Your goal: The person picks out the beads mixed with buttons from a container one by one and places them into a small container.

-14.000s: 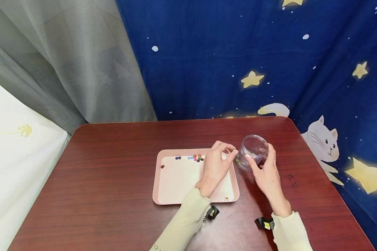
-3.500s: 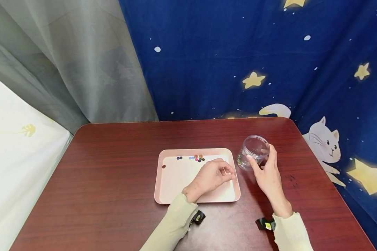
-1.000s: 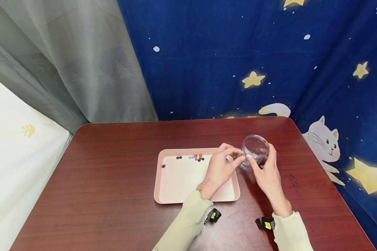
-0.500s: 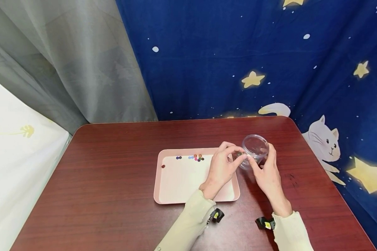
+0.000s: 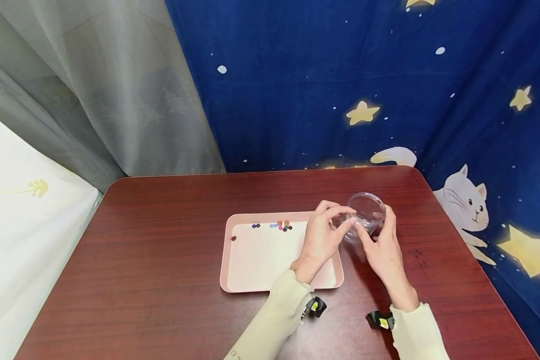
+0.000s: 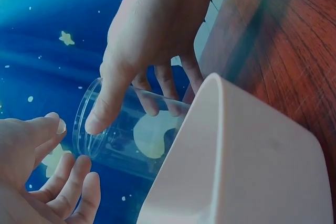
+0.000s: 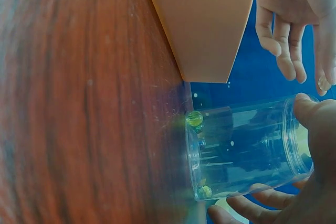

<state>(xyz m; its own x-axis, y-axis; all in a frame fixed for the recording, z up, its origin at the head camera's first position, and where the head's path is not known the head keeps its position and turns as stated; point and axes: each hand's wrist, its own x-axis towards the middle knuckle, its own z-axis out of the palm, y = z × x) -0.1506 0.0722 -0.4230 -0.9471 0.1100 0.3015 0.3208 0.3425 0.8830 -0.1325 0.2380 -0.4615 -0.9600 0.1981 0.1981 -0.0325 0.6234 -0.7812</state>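
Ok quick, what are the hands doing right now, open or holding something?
Left hand: closed, pinching a small bead at its fingertips.
Right hand: holding the clear jar.

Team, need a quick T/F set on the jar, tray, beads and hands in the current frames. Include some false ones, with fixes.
1. The right hand grips the clear jar. True.
2. A dark red bead lies by itself near the left side of the pink tray. True.
3. The pink tray is to the right of the clear jar. False: it is to the left.
4. The left hand is near the jar's rim, with a small clear bead at its fingertips. True.
5. The clear jar has nothing in it. False: green-yellow beads lie at its bottom.
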